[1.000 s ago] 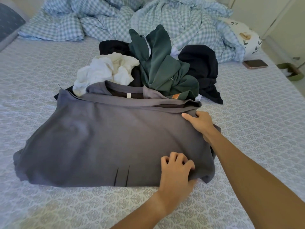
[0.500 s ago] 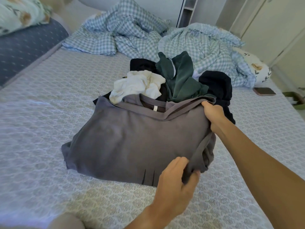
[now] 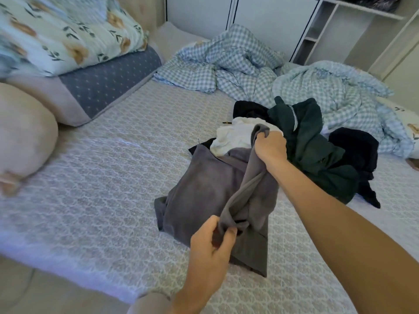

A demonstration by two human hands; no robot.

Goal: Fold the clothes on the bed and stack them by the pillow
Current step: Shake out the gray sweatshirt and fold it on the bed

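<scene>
One grey shirt (image 3: 204, 191), two hands gripping

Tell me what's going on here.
A person is folding clothes on a bed. Both hands grip a grey shirt: the right hand holds its far edge raised, the left hand bunches its near edge, and the rest lies on the bed. Behind it waits an unfolded pile of white, green and black clothes. Pillows sit far left.

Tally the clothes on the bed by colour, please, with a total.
Grey: 1, the grey garment gripped by left hand and right hand
White: 1, white garment
Dark green: 1, green garment
Black: at least 2, black garments
Total: at least 5
</scene>
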